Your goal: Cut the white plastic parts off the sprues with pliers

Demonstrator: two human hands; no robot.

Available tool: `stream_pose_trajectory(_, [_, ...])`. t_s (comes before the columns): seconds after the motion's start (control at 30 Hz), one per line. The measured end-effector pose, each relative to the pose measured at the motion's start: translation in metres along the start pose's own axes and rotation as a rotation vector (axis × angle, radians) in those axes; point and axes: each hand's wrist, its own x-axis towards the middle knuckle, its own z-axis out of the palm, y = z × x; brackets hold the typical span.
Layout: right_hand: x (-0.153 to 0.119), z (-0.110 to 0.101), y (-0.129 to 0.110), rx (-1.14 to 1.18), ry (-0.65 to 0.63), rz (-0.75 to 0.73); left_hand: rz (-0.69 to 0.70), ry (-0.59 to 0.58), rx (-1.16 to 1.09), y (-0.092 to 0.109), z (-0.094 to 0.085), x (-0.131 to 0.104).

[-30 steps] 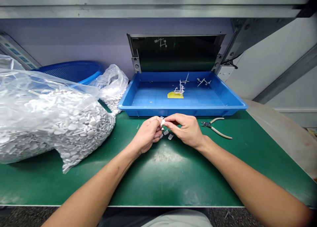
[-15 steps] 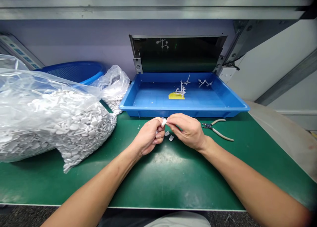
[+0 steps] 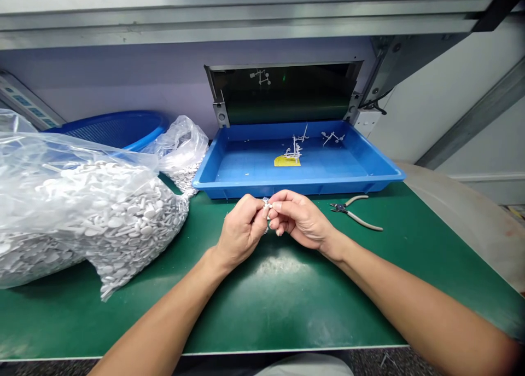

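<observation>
My left hand [image 3: 243, 225] is closed, its thumb and forefinger pinching a small white plastic piece [image 3: 266, 205]. From the other side the fingertips of my right hand [image 3: 301, 217] pinch the same piece, or a part joined to it; I cannot tell which. Both hands meet just above the green table [image 3: 262, 305], in front of the blue tray [image 3: 295, 189]. Small white bits show partly below the fingers, mostly hidden by the hands. To the right of my right hand lies a pair of side cutters [image 3: 356, 213] with pale handles, jaws towards the hands.
White plastic sprues [image 3: 293, 149] and a yellow slip [image 3: 283, 161] lie in the tray. Behind it is an opening with a dark belt [image 3: 287, 105]. Large clear bags of white plastic parts [image 3: 123, 212] and a blue basket [image 3: 153, 131] stand at left. A metal shelf edge [image 3: 246, 25] runs overhead.
My left hand has turned so its back faces up more, and my right fingers have shifted on the white piece. The loose white pieces are now mostly covered. The view has tilted slightly.
</observation>
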Motion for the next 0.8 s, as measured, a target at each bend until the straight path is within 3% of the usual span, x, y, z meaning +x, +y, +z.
stream_pose_trajectory(0.8, [0.0034,-0.0096,0.0027,0.108,-0.123,0.053,-0.075,-0.048,-0.016,0.0046,0.0011,0.0013])
